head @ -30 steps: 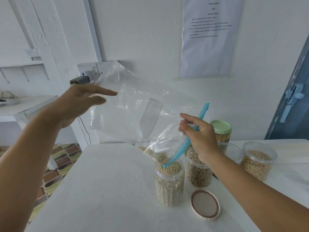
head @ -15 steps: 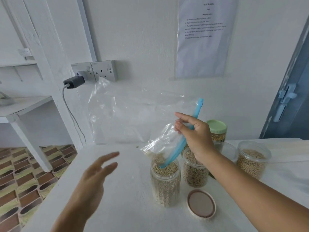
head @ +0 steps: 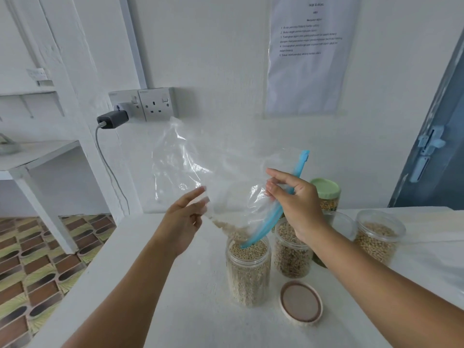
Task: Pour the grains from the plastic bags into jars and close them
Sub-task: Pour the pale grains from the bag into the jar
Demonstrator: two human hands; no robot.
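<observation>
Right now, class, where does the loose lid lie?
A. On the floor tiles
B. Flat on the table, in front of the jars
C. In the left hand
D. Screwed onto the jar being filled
B: the loose lid lies flat on the table, nearer the camera than the jar being filled, whose mouth is open.

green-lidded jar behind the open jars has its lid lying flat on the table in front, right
No. The head view shows the green-lidded jar closed, its lid on. The lid lying flat on the white table in front is the cream-rimmed brown round lid.

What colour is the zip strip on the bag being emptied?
Light blue; the zip strip shows clearly in the head view, its lower end dipping into the front jar.
</observation>
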